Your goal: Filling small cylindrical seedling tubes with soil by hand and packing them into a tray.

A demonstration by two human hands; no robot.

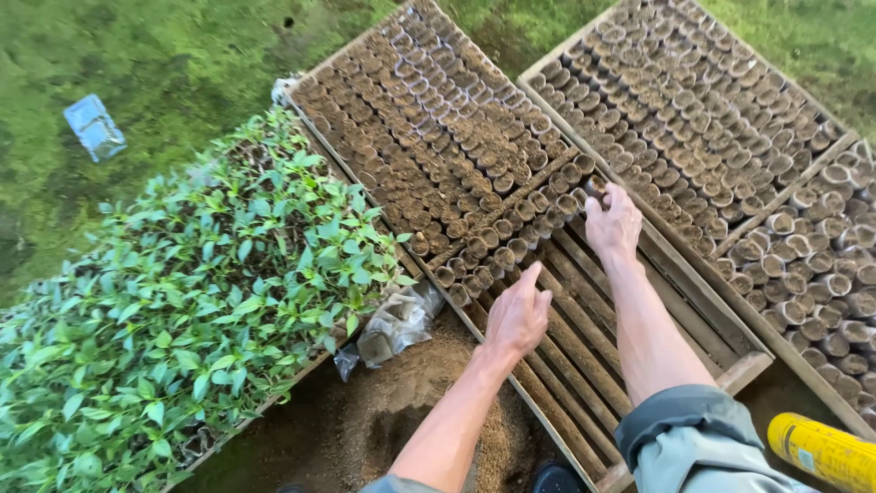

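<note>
Your right hand is stretched out to the far end of the slatted wooden tray, fingers curled down around a small soil-filled paper pot at the end of the nearest row; the hold looks narrow and pinching, the way you would seat one pot snug against its neighbours. Your left hand hovers lower, over the bare slats, holding nothing, fingers together and thumb raised, close to the ragged front edge of the packed pots, where it can steady a row.

The pots stand upright and touching, row against row, so each props the next and the tray's rim keeps them from spreading. Only the far part of the tray is filled; the near slats are open. Just to the right lies a second wooden tray, full of the same pots. To the left, a bed of leafy green seedlings crowds close, with a crumpled clear plastic bag on the loose brown soil between. A yellow cylinder lies by your right sleeve.
</note>
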